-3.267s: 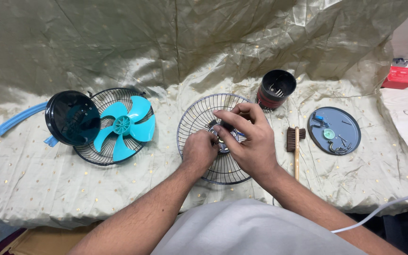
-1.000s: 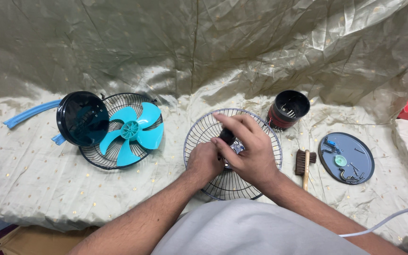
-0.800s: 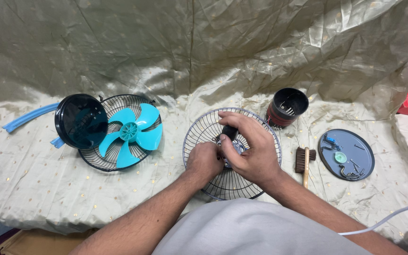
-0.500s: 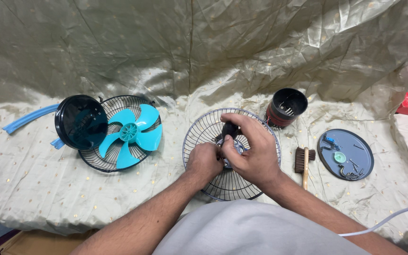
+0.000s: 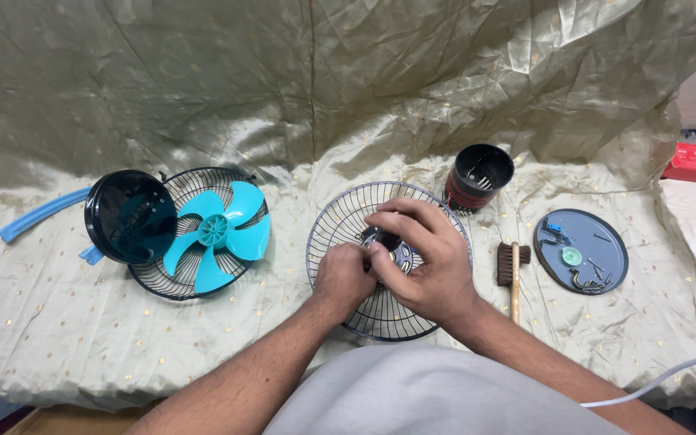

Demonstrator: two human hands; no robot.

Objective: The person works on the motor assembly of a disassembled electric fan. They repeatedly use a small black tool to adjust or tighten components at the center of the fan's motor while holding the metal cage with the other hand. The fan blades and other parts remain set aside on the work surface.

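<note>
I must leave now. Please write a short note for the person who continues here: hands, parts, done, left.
Left hand steadies the wire fan guard at its hub.
Right hand pinches a small dark part at the hub.
Blue blade lies on the second guard, dark cover beside it; brush, motor housing and plate of small parts to the right.
Done: fan disassembled.
Left: hub part unfinished.

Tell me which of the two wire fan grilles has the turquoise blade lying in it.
The left grille, beside the dark round cover, holds the blade. The centre grille is under both hands.
</note>
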